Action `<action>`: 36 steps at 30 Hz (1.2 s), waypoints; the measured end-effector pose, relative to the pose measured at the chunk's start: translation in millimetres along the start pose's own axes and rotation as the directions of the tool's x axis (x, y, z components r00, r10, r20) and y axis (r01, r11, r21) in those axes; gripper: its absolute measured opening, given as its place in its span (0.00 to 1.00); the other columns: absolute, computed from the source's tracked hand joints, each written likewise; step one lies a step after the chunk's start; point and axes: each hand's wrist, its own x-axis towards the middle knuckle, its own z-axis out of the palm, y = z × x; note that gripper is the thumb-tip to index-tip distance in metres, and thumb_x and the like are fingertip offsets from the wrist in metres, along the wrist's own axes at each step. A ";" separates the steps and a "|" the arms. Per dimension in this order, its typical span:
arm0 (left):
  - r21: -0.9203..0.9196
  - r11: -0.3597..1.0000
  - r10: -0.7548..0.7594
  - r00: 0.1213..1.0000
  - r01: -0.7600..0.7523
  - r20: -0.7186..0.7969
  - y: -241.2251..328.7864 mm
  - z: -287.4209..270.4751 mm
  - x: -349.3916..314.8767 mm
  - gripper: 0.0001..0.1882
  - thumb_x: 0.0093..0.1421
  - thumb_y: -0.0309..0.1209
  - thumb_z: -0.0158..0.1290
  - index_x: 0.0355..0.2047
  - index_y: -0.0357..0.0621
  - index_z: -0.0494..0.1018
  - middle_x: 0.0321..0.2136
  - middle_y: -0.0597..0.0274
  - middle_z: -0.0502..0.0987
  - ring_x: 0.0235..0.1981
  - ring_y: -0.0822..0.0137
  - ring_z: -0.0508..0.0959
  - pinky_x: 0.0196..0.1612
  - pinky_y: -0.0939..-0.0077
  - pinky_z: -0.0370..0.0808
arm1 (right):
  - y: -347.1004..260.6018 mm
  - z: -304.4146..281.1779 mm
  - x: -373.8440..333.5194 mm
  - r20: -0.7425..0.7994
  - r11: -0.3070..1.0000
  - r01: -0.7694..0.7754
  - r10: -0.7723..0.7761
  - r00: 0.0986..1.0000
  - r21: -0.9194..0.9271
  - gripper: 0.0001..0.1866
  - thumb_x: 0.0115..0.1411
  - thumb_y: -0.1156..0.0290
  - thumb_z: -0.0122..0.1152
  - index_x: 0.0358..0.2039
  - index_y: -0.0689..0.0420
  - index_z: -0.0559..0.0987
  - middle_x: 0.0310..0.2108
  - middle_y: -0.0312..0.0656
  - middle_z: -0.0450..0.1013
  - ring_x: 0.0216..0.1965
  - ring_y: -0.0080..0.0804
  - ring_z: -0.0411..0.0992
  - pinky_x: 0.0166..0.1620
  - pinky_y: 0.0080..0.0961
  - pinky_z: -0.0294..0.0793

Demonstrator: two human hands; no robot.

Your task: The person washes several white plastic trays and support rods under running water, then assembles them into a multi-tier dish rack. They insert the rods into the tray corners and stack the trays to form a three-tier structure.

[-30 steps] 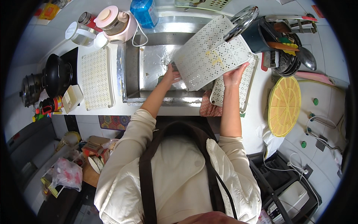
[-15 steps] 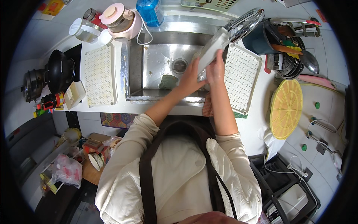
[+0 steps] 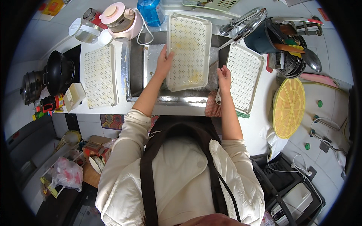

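White tray (image 3: 189, 52) has swung from edge-on at the sink's right side to face-up over the middle; left hand (image 3: 164, 63) now at its left edge, right hand (image 3: 224, 78) off it. Left fingers grasp the tray's long side, thumb on the patterned face. Right fingers half curled, apart from the tray, near the sink's right rim; cannot tell if anything is in them.

Held tray: shallow, oblong, rounded corners, raised rim, small flower pattern, yellowish patches on the face. Steel sink (image 3: 162, 100) below it, shiny, boxy; tray hides much of the basin. Similar tray on the counter right of the sink (image 3: 245, 79), another to the left (image 3: 98, 77).

Dark bucket (image 3: 260, 37) by the curved chrome tap (image 3: 256, 22); utensils around it, incl. metal ladle (image 3: 312, 60). Pink kettle (image 3: 118, 22): see-through jug, lid on, contents unclear. Clear pitcher (image 3: 83, 31), white lid, contents unclear. Blue see-through bottle (image 3: 151, 13) behind the sink. Off-white box (image 3: 73, 97) beside round black wok (image 3: 56, 73). Thin plastic bag (image 3: 67, 173) lower left, reddish patches, crumpled. Reddish-brown cloth (image 3: 213, 105), checked, draped at the sink's front edge. Yellow round mat (image 3: 289, 108) with spoke ribs far right.
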 end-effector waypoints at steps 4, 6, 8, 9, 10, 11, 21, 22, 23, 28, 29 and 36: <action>-0.274 0.950 -0.137 0.989 0.148 0.061 15.4 -10.1 7.3 0.25 0.64 0.32 0.45 0.61 0.44 0.56 0.46 0.65 0.72 0.46 0.74 0.71 0.47 0.80 0.69 | 21.4 -2.6 3.5 0.061 0.980 0.050 -0.039 0.997 -0.191 0.35 0.54 0.58 0.63 0.55 0.68 0.63 0.51 0.51 0.66 0.52 0.36 0.65 0.54 0.27 0.63; -0.341 0.918 -0.173 0.978 0.203 0.115 19.8 -12.5 7.3 0.24 0.64 0.32 0.45 0.60 0.44 0.57 0.46 0.65 0.72 0.46 0.73 0.72 0.47 0.78 0.70 | 17.4 -5.3 -0.1 0.121 0.989 0.044 -0.026 0.992 -0.144 0.35 0.54 0.57 0.63 0.54 0.69 0.65 0.46 0.49 0.69 0.47 0.33 0.67 0.49 0.26 0.67; -0.367 0.892 -0.222 0.963 0.265 0.155 21.1 -13.3 7.4 0.21 0.65 0.33 0.44 0.58 0.44 0.60 0.47 0.64 0.72 0.46 0.71 0.72 0.47 0.76 0.72 | 4.8 -10.8 -5.7 0.217 0.998 -0.051 0.056 0.975 -0.031 0.32 0.55 0.55 0.61 0.51 0.68 0.68 0.39 0.43 0.72 0.40 0.27 0.69 0.43 0.23 0.69; -0.390 0.874 -0.237 0.955 0.289 0.178 20.4 -12.9 7.1 0.21 0.65 0.33 0.44 0.57 0.45 0.60 0.47 0.64 0.72 0.46 0.71 0.72 0.47 0.75 0.72 | -3.6 -14.2 -9.6 0.240 0.997 -0.064 0.073 0.968 -0.044 0.30 0.56 0.55 0.61 0.49 0.67 0.69 0.36 0.40 0.71 0.36 0.24 0.68 0.40 0.21 0.68; -0.408 0.855 -0.260 0.945 0.320 0.197 19.4 -12.7 6.9 0.20 0.65 0.33 0.44 0.57 0.45 0.60 0.47 0.64 0.72 0.46 0.70 0.73 0.47 0.75 0.72 | -12.7 -18.7 -15.2 0.265 0.995 -0.077 0.089 0.960 -0.057 0.28 0.56 0.55 0.60 0.47 0.66 0.71 0.33 0.37 0.71 0.33 0.22 0.67 0.37 0.19 0.68; -0.439 0.835 -0.251 0.940 0.331 0.230 17.9 -12.0 6.4 0.20 0.65 0.34 0.44 0.56 0.45 0.61 0.47 0.64 0.72 0.47 0.70 0.73 0.47 0.74 0.72 | -22.2 -23.3 -21.1 0.290 0.994 -0.089 0.106 0.951 -0.070 0.26 0.57 0.55 0.60 0.45 0.65 0.72 0.29 0.34 0.71 0.29 0.19 0.66 0.34 0.17 0.67; -0.586 0.661 -0.173 0.855 0.469 0.489 3.2 35.1 1.0 0.23 0.63 0.40 0.45 0.57 0.46 0.60 0.51 0.62 0.69 0.51 0.65 0.70 0.54 0.66 0.66 | -64.4 -67.4 -54.1 0.051 0.999 0.032 -0.031 0.998 -0.018 0.15 0.61 0.67 0.56 0.42 0.66 0.76 0.33 0.38 0.75 0.33 0.18 0.68 0.38 0.17 0.67; -0.583 0.657 -0.146 0.839 0.478 0.524 2.3 41.2 3.0 0.23 0.64 0.40 0.45 0.57 0.46 0.60 0.52 0.62 0.69 0.52 0.65 0.70 0.54 0.66 0.66 | -64.4 -70.3 -53.4 0.032 0.997 0.071 -0.070 0.997 -0.021 0.15 0.61 0.68 0.56 0.43 0.66 0.75 0.34 0.38 0.75 0.34 0.19 0.69 0.38 0.17 0.68; -0.579 0.655 -0.118 0.822 0.486 0.557 1.0 47.5 5.2 0.23 0.64 0.39 0.44 0.57 0.47 0.60 0.53 0.62 0.68 0.52 0.64 0.69 0.55 0.66 0.65 | -64.9 -73.4 -52.6 -0.015 0.996 0.082 -0.083 0.996 -0.042 0.15 0.61 0.68 0.56 0.44 0.66 0.75 0.35 0.39 0.75 0.34 0.19 0.69 0.39 0.17 0.68; -0.423 0.757 -0.307 0.842 0.498 0.443 -14.5 77.3 5.6 0.23 0.65 0.40 0.42 0.58 0.46 0.57 0.51 0.61 0.69 0.52 0.65 0.69 0.53 0.67 0.67 | -78.9 -92.9 -48.1 -0.062 0.994 0.099 -0.101 0.993 -0.042 0.18 0.59 0.70 0.59 0.46 0.69 0.73 0.38 0.41 0.75 0.38 0.21 0.70 0.42 0.17 0.69; -0.405 0.745 -0.335 0.822 0.531 0.460 -18.7 80.4 2.9 0.23 0.65 0.40 0.42 0.57 0.46 0.57 0.51 0.60 0.69 0.51 0.65 0.70 0.52 0.67 0.67 | -83.4 -96.1 -46.9 -0.081 0.994 0.094 -0.099 0.992 -0.059 0.19 0.59 0.70 0.59 0.47 0.69 0.73 0.38 0.42 0.75 0.38 0.21 0.70 0.43 0.17 0.68; -0.265 0.740 -0.367 0.700 0.619 0.612 -42.9 93.2 -16.5 0.27 0.65 0.50 0.39 0.57 0.48 0.61 0.51 0.56 0.69 0.50 0.62 0.71 0.52 0.66 0.67 | -128.7 -112.3 -45.7 -0.130 0.855 0.158 -0.252 0.959 -0.494 0.19 0.53 0.65 0.65 0.43 0.64 0.77 0.29 0.42 0.77 0.28 0.19 0.71 0.35 0.17 0.69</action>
